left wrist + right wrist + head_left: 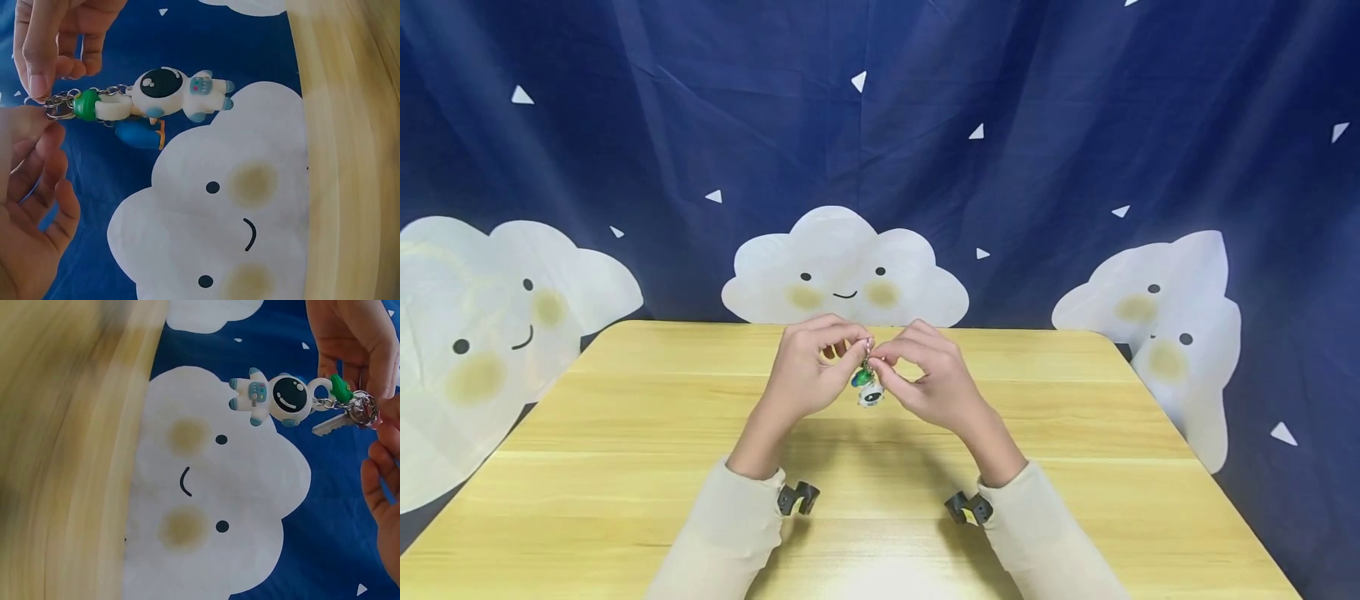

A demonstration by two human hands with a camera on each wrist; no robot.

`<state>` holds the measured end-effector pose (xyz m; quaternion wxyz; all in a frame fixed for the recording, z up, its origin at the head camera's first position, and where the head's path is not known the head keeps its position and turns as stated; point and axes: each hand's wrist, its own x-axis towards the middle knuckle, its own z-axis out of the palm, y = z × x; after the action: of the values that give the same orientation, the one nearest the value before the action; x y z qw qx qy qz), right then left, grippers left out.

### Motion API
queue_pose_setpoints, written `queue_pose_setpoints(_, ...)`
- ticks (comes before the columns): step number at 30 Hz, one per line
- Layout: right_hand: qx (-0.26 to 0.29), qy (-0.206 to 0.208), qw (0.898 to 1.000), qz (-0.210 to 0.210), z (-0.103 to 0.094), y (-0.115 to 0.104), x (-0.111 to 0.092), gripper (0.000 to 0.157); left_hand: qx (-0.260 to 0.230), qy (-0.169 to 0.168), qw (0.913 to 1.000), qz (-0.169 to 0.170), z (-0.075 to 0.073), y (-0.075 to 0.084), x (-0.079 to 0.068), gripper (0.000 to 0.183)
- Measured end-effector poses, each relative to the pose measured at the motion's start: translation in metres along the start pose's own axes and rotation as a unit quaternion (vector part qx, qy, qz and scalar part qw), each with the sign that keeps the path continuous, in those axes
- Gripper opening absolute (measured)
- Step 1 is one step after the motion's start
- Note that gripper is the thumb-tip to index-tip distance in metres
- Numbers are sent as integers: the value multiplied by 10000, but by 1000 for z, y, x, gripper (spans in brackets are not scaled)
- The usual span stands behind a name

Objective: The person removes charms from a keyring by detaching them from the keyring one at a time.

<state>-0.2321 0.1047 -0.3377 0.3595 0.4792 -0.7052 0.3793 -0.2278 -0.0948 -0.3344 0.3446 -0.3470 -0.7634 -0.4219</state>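
A keychain hangs between both hands above the table. Its white astronaut charm (871, 395) dangles lowest, with a green piece (863, 377) above it. The metal key ring (362, 409) carries a silver key (331, 425) and a short chain; a blue piece with an orange edge (140, 134) shows in the left wrist view. My left hand (812, 362) pinches the top of the ring between thumb and fingertips. From the other side my right hand (928, 371) pinches the ring area with thumb and index finger. Fingertips partly hide the ring.
Below the hands lies a light wooden table (880, 475). Behind it hangs a dark blue curtain (820, 142) printed with white clouds and triangles. Black wrist mounts (797, 498) sit at both cuffs.
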Motion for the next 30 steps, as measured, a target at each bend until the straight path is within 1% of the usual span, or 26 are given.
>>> queue_pose_setpoints(5, -127, 13, 9999, -71, 3, 2, -1, 5, 89, -39, 9999, -29, -1, -1, -1, 7)
queue_pose_setpoints(8, -114, 141, 9998, 5, 4, 2, -2, 7, -62, -69, 9999, -119, -3, -1, 0, 5)
queue_pose_setpoints(10, -34, 213, 9996, 166, 3, 2, -2, 8, -186, -104, 9996, -197, -4, -1, 1, 4)
queue_pose_setpoints(12, 84, 216, 9988, 437, 2, 1, -3, 8, -290, -127, 9992, -234, -5, -1, 2, 3)
queue_pose_setpoints(15, 210, 76, 9966, 791, -2, -1, -3, 7, -409, -67, 9989, -202, -4, 1, 3, 6)
queue_pose_setpoints(18, 259, -100, 9949, 967, -4, -3, -3, 8, -461, 37, 9989, -88, -3, 3, 4, 8)
queue_pose_setpoints(22, 329, -153, 9939, 1042, -4, -5, 0, 4, -404, 131, 9991, 35, -3, 3, 5, 5)
queue_pose_setpoints(25, 399, -53, 9930, 1107, -3, -6, 1, 10, -433, 219, 9988, 21, -2, 3, 5, 5)
queue_pose_setpoints(27, 447, 21, 9928, 1111, -2, -6, 1, 12, -497, 267, 9984, -74, -1, 3, 4, 5)
queue_pose_setpoints(30, 448, 113, 9938, 1007, -1, -5, 2, 11, -614, 295, 9972, -295, 0, 4, 4, 4)
